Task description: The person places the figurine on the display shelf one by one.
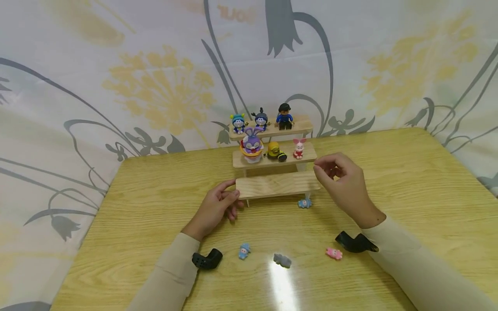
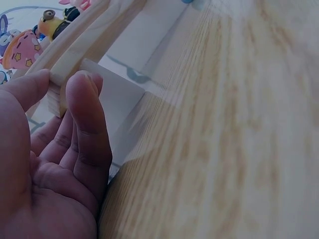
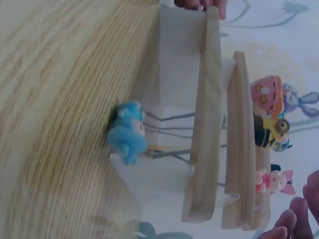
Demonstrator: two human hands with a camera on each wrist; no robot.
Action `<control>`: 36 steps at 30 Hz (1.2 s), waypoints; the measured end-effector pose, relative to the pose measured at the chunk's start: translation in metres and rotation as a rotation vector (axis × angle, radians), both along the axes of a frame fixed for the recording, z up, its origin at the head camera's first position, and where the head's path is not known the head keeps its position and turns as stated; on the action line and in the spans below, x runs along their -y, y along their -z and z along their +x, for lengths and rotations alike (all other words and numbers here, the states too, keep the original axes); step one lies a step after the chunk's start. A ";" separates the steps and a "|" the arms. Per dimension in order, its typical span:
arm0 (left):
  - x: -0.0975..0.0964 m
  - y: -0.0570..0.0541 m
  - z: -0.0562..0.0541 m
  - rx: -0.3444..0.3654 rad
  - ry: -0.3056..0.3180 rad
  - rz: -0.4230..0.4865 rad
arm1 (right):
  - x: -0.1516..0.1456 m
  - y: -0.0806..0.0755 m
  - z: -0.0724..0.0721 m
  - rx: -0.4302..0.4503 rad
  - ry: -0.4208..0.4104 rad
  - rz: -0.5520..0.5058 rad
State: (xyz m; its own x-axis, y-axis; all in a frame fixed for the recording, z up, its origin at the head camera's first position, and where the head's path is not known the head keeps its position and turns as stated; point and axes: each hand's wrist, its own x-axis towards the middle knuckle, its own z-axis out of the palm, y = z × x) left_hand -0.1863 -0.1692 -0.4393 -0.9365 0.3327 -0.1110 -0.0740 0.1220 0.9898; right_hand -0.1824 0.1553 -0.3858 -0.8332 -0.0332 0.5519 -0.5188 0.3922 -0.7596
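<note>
A three-step wooden display stand (image 1: 278,185) with white supports stands on the table. My left hand (image 1: 215,207) grips the left end of its lowest board, thumb and forefinger at the corner. In the left wrist view the board's end (image 2: 75,64) lies against those fingertips. Beside the right end of the steps hovers my right hand (image 1: 342,183), thumb and forefinger bent toward each other with nothing visible between them. The right wrist view shows its fingers (image 3: 296,216) apart from the boards. A small blue figurine (image 1: 304,203) lies on the table by the lowest board's right support.
Above sit a purple rabbit (image 1: 252,147), a yellow-and-black figure (image 1: 275,152), a pink piglet (image 1: 298,149), two blue-clad figures (image 1: 238,124) and a black-capped figure (image 1: 285,117). In front lie blue (image 1: 244,251), grey (image 1: 282,260) and pink (image 1: 334,253) figurines. Patterned cloth (image 1: 163,86) hangs behind.
</note>
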 end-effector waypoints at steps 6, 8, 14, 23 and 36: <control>0.000 0.001 0.000 -0.002 -0.005 0.001 | 0.008 -0.001 0.012 0.029 -0.076 0.023; 0.000 0.001 -0.001 -0.003 -0.005 0.002 | 0.012 0.000 0.015 0.038 -0.102 0.042; 0.000 0.001 -0.001 0.007 -0.005 0.009 | 0.025 0.004 0.027 0.076 -0.232 0.096; 0.000 0.001 0.000 0.007 -0.007 0.018 | 0.050 0.005 0.040 0.210 -0.372 0.082; 0.000 0.001 -0.001 -0.008 -0.004 0.013 | 0.095 0.009 0.042 0.259 -0.589 0.258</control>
